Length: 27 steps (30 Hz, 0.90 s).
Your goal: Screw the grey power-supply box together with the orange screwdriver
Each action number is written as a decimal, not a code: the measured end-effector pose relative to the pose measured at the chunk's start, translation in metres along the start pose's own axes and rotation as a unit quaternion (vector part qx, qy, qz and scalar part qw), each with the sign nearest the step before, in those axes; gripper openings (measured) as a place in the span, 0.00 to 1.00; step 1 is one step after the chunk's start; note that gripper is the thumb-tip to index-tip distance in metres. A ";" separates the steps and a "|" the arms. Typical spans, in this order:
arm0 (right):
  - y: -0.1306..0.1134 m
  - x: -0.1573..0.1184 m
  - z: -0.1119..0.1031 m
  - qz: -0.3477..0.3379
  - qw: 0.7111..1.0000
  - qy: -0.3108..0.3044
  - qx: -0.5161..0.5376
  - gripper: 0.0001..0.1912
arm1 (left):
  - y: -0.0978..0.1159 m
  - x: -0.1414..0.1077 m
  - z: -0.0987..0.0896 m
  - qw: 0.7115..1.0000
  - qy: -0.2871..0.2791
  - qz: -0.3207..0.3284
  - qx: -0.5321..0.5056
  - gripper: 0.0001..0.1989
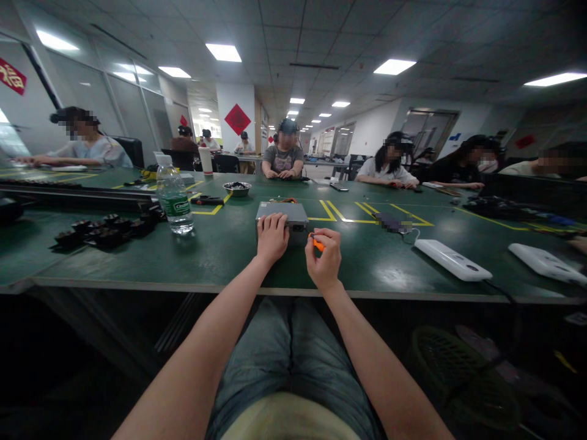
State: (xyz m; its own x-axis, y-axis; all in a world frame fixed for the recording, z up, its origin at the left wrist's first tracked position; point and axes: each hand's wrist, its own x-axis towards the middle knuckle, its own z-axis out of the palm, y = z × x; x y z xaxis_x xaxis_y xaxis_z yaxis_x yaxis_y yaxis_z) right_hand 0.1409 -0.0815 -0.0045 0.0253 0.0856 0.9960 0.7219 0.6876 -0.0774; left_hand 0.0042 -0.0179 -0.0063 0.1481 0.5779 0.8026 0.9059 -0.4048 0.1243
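A grey metal computer power supply (pixel 293 211) sits on the green table in front of me, its dark socket facing my side. My left hand (pixel 273 233) grips its near left part, fingers bent over the top. In my right hand (pixel 324 256) is a screwdriver (pixel 318 243) with an orange handle, pinched between thumb and fingers. Its tip points at the right end of the power supply, near the socket; whether it touches a screw is too small to tell. Some coloured wires (pixel 288 200) show behind the box.
Left of my hands stand a water bottle (pixel 174 198) and a pile of black parts (pixel 107 231). Beyond are a metal bowl (pixel 237 188), black-handled pliers (pixel 207 200) and a white cup (pixel 205 160). White power strips (pixel 452 260) lie right. Several people sit around the table.
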 end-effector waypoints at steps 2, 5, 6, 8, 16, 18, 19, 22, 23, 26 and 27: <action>0.000 0.000 -0.002 0.005 0.999 0.009 -0.033 0.11 | 0.000 0.000 0.000 1.000 0.001 -0.001 -0.001 0.18; 0.001 0.001 -0.004 0.008 0.999 0.009 -0.050 0.11 | -0.001 0.000 0.001 1.000 0.003 0.001 0.000 0.17; 0.001 0.001 -0.005 0.005 0.999 0.007 -0.048 0.11 | -0.001 0.000 0.001 1.000 0.004 0.002 0.001 0.17; 0.002 0.001 -0.005 -0.006 0.999 0.009 -0.043 0.13 | -0.001 0.000 0.001 1.000 0.006 0.003 0.002 0.17; 0.002 0.001 -0.001 -0.008 1.000 0.003 0.024 0.15 | -0.001 0.000 0.001 1.000 0.008 0.003 0.003 0.17; 0.001 0.001 -0.001 0.000 1.000 0.008 0.015 0.13 | -0.001 0.000 0.002 1.000 0.008 0.004 0.001 0.17; 0.001 0.001 -0.001 0.004 1.000 0.012 0.003 0.12 | -0.001 0.000 0.002 1.000 0.008 0.004 0.001 0.17; 0.001 0.001 -0.003 0.004 1.000 0.014 -0.028 0.12 | -0.001 0.000 0.002 1.000 0.008 0.002 0.000 0.17; 0.001 0.001 -0.003 0.001 1.000 0.009 -0.028 0.12 | -0.001 0.000 0.001 1.000 0.007 0.001 -0.001 0.17; 0.001 0.001 -0.003 0.001 1.000 0.005 -0.011 0.13 | -0.001 0.000 0.001 1.000 0.004 0.001 -0.005 0.17; 0.001 0.002 -0.002 0.006 1.000 0.010 -0.001 0.14 | -0.001 0.000 0.000 1.000 0.003 0.001 -0.005 0.17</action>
State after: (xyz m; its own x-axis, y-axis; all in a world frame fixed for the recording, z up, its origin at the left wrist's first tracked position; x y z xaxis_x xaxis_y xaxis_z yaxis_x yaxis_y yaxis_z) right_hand 0.1429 -0.0824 -0.0028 0.0480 0.0787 0.9957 0.7232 0.6848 -0.0890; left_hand 0.0039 -0.0171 -0.0063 0.1477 0.5730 0.8062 0.9012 -0.4138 0.1290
